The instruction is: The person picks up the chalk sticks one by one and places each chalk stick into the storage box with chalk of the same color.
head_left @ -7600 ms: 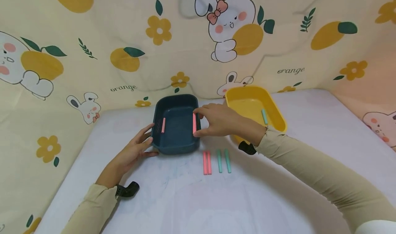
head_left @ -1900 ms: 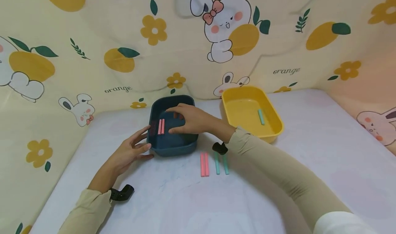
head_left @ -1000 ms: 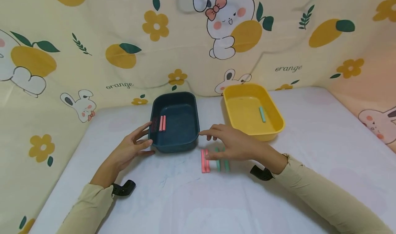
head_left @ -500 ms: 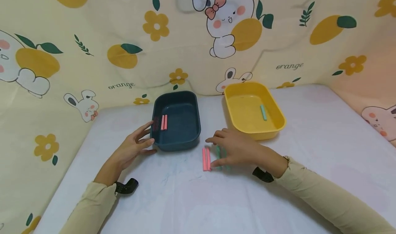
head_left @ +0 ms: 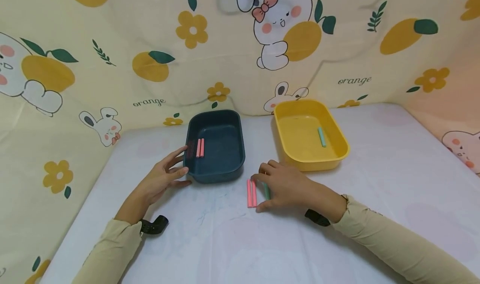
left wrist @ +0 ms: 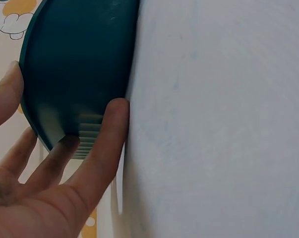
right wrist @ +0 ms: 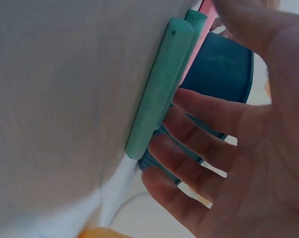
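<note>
My left hand (head_left: 159, 182) lies along the left wall of the dark blue tub (head_left: 215, 177). Its fingers, fairly straight, touch the outside in the left wrist view. On the table, my right hand (head_left: 286, 186) has index finger and thumb at the two ends of the right pink chalk stick (head_left: 254, 194), pinching it lengthwise. Another pink chalk stick (head_left: 249, 194) lies just left of it. Partly covered by that hand is a green chalk stick (head_left: 267, 191). The right wrist view shows two green chalk sticks (right wrist: 159, 94) side by side under the palm.
Two pink chalk sticks (head_left: 200, 148) lie at the left inside the dark blue tub. A yellow tub (head_left: 311, 165) stands to its right, with one green chalk stick (head_left: 321, 137) in it. Behind both tubs rises a printed cloth (head_left: 225, 59).
Earlier, my right hand set a second pink chalk stick in the dark blue tub. Since then it has come back to the table and closed on another. The left hand has stayed put.
</note>
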Demonstrator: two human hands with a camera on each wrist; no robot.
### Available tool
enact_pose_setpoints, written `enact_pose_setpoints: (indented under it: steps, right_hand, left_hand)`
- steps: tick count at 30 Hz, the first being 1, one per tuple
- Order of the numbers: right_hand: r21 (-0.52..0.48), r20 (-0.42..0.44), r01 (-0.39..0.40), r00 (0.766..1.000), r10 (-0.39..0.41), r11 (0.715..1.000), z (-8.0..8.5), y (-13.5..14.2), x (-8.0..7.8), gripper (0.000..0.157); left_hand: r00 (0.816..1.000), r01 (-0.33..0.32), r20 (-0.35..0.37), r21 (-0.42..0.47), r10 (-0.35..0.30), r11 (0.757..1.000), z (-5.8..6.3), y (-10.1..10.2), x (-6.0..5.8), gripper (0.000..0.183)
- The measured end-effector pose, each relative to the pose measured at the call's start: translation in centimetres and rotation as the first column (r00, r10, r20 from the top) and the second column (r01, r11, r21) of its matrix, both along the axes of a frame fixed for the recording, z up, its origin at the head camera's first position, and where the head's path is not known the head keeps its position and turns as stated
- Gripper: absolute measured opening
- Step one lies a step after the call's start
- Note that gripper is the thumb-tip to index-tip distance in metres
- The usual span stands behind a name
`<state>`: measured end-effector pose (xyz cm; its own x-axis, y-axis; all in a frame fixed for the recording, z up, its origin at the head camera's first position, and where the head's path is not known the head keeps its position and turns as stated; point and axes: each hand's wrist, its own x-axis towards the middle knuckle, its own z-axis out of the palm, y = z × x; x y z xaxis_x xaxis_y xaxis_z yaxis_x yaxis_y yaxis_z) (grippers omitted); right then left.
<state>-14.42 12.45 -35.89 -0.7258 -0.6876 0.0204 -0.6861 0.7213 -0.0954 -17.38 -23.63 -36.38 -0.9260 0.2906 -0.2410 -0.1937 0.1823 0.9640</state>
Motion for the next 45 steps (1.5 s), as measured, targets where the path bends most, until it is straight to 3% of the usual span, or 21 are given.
enact_pose_setpoints:
  steps: [14,26,38,45]
  right_hand:
    - [0.018,-0.061,-0.014,0.998,0.015,1.000,-0.52,-0.34,0.36,0.074]
    - [-0.017,0.047,0.065,0.997,-0.064,0.998,-0.45,-0.41,0.16,0.073]
    - [-0.104,0.012,0.067,0.998,-0.066,0.992,-0.13,-0.37,-0.19,0.080]
    - [-0.121,0.067,0.096,0.994,-0.089,0.988,0.30,-0.44,-0.30,0.082]
  left_hand:
    - [1.000,-0.012,0.009,-0.001,0.012,1.000,0.19,0.08,0.09,0.072]
    - [1.000,-0.017,0.003,-0.002,0.017,1.000,0.28,0.23,0.18,0.072]
    - [1.000,-0.015,0.007,-0.001,0.015,1.000,0.12,0.11,0.06,0.072]
    - [1.000,-0.018,0.008,-0.009,0.018,1.000,0.08,0.11,0.09,0.072]
